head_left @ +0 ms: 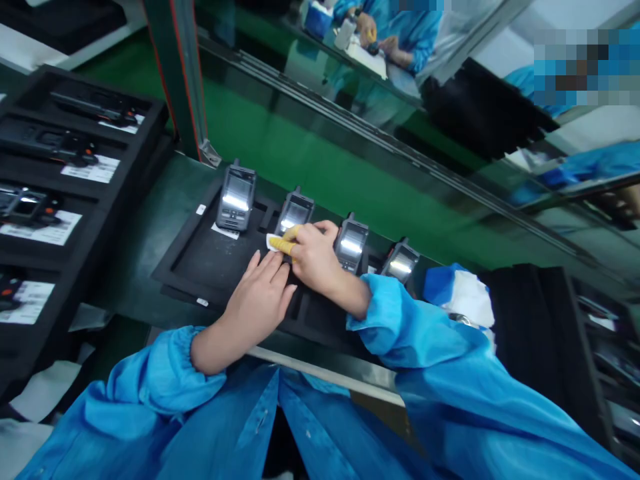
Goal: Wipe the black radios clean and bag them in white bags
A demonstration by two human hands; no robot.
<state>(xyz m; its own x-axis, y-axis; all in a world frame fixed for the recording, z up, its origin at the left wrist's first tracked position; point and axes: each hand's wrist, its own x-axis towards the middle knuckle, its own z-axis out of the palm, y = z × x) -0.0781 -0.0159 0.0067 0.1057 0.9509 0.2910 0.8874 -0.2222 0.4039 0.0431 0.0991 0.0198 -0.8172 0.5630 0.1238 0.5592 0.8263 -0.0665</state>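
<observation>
My right hand (316,257), with yellow finger covers on its fingertips, is closed at the lower end of the second handheld radio (296,212). A small white piece (273,243) shows at those fingertips; whether it is a wipe or a label I cannot tell. My left hand (263,293) lies flat with fingers stretched out on the black foam tray (205,257), its fingertips close to the white piece. Another radio (236,199) with a lit screen stands to the left. To the right are a third radio (353,243) and a fourth radio (401,260), partly behind my sleeve.
At left, a black foam tray (75,220) holds several radios with white labels. A blue and white packet (457,290) sits right of my arm, beside stacked black foam (535,333). Behind a metal rail (320,100), a co-worker's hands (380,40) handle something.
</observation>
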